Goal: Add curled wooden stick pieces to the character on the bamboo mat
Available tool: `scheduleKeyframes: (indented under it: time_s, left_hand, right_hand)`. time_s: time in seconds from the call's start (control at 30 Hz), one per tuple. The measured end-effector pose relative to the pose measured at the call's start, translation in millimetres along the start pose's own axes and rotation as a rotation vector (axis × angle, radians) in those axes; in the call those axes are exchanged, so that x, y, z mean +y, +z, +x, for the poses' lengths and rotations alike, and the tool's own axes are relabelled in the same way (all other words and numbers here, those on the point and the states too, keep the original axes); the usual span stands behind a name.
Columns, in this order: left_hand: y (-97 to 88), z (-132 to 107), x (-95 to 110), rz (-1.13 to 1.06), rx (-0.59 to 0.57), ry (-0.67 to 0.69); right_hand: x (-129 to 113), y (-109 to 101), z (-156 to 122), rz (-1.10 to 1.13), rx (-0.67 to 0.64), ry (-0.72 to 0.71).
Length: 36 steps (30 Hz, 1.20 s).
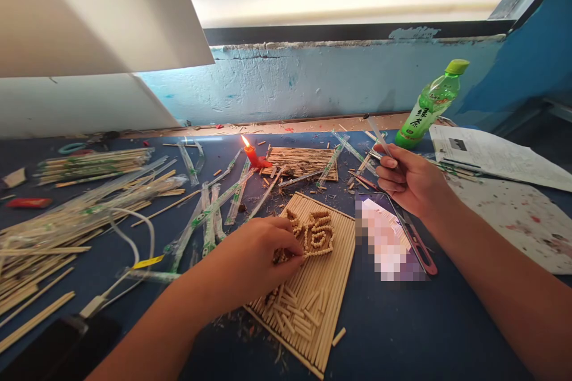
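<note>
My left hand [268, 250] is over a mat of wooden sticks [335, 286], thumb and forefinger pinched together beside a raised pattern of small wooden pieces [319, 232]. Whatever lies between those fingertips is hidden. A pile of short cut sticks [297, 312] rests on the mat below this hand. Raised at the right, my right hand [404, 181] grips a translucent glue stick [379, 134] with a blackened tip. A thin metal tool [374, 155] also shows at its fingers, its kind unclear. Behind the mat, a lit red candle [252, 155] stands beside a smaller, scorched stick mat [304, 161].
A green tea bottle [426, 107] stands at the back right near papers [504, 155]. Under my right hand lie a phone [384, 238] and a pink-handled tool [422, 250]. Chopsticks [44, 262], plastic wrappers [210, 214] and a white cable [134, 244] cover the left.
</note>
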State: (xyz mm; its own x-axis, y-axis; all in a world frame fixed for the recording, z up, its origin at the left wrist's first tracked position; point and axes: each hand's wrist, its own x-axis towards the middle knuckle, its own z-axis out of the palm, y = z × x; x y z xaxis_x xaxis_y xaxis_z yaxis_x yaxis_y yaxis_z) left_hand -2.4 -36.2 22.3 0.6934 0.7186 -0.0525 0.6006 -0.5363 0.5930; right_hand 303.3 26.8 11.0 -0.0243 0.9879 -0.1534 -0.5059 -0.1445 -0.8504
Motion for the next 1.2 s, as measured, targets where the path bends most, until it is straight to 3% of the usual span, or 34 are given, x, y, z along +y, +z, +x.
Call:
scheduleKeyframes:
  time_s: [0.5, 1.2]
  left_hand:
    - [4.1, 0.2, -3.6, -0.023, 0.006, 0.014]
    - [3.2, 1.9, 3.7, 0.198, 0.023, 0.081]
  right_hand:
    - [0.7, -1.6, 1.2, 0.000, -0.004, -0.006]
    - [2.2, -2.5, 2.0, -0.007, -0.020, -0.008]
